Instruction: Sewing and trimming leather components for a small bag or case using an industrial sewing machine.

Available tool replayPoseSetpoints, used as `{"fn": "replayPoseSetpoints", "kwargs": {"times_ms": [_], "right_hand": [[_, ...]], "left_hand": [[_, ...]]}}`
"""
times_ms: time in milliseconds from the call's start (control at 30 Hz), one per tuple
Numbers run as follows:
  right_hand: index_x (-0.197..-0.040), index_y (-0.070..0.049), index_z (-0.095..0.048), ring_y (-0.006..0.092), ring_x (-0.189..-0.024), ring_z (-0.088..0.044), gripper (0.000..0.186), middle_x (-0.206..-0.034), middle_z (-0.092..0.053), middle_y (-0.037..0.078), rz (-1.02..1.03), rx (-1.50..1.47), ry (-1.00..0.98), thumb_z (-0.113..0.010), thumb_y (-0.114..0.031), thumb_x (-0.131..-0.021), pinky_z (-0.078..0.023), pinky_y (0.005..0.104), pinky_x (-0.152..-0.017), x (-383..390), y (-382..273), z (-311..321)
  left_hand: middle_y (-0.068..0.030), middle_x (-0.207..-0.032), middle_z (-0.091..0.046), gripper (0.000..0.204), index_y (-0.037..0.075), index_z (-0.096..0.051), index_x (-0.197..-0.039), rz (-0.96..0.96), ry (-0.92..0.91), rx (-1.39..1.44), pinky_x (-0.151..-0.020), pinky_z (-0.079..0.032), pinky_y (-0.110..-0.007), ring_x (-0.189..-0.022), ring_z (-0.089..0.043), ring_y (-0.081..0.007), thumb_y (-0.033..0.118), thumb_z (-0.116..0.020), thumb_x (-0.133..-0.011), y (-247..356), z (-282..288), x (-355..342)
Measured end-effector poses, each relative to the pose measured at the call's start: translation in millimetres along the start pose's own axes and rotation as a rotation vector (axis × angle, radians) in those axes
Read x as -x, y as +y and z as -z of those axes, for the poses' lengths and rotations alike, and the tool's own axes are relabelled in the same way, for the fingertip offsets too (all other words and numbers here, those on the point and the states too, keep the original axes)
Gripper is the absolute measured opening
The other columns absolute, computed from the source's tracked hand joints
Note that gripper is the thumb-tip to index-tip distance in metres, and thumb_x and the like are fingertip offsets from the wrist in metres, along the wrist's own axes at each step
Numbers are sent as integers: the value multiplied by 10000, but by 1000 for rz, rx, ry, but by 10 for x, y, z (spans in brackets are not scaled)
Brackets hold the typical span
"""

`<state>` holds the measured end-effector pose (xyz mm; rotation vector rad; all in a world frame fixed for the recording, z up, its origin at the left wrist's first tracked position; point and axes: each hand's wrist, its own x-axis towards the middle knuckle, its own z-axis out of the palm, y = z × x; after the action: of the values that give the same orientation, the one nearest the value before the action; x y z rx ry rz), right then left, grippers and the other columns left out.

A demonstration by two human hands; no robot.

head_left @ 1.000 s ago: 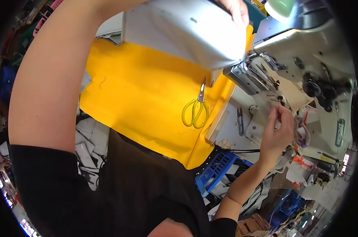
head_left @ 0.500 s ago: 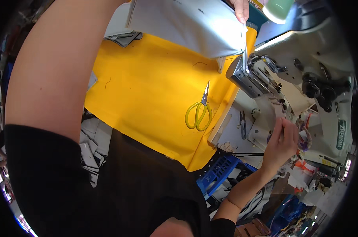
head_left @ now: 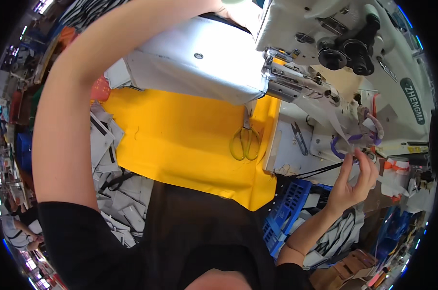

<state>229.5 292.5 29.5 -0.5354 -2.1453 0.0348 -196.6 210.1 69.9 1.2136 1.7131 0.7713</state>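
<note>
Right hand: raised off the worktop's right edge, fingertips pinched together on a thin white tape
White tape: runs from the sewing machine's metal folder down to the pinching fingers, just beside some purple loops
Left hand: at the top edge, mostly cut off, resting on the grey-white fabric; cannot tell whether its fingers are curled or flat
Grey-white fabric: spread at the far side of the worktop, its end touching the folder
Yellow cloth: covers the worktop's middle and hangs over its near edge
Yellow-handled scissors: on the yellow cloth near its right edge
Thread snips: on the white worktop, right of the scissors
Blue crate: below the worktop's right near corner
</note>
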Motion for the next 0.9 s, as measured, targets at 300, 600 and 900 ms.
{"fn": "replayPoseSetpoints", "kwargs": {"times_ms": [300,600,900], "right_hand": [[-1013,-4,-672,230,-804,-592,169,-956,-677,78,-33,-475,-310,-653,35,-849,-482,310,-763,239,-618,-710],[-1066,-7,-651,210,-798,-612,168,-978,-673,64,-321,-682,-101,-643,-39,-901,-482,273,-741,184,-1049,-1329],[-1012,-16,-643,191,-739,-584,148,-933,-650,52,-257,-813,-187,-681,-42,-872,-469,287,-678,224,-967,-1432]], "left_hand": [[-30,-809,-635,243,67,-679,-896,-3,675,-418,-862,-428,-206,-759,-564,-93,251,-556,-998,-121,512,1253],[-186,-1326,-608,927,-35,-419,-1458,43,42,-779,-1018,-454,-347,-1155,-595,-314,577,-679,-812,-71,-4,1090],[-212,-1231,-625,935,-35,-418,-1434,382,-136,-144,-877,-516,-336,-998,-629,-289,125,-789,-590,204,-191,824]]}}
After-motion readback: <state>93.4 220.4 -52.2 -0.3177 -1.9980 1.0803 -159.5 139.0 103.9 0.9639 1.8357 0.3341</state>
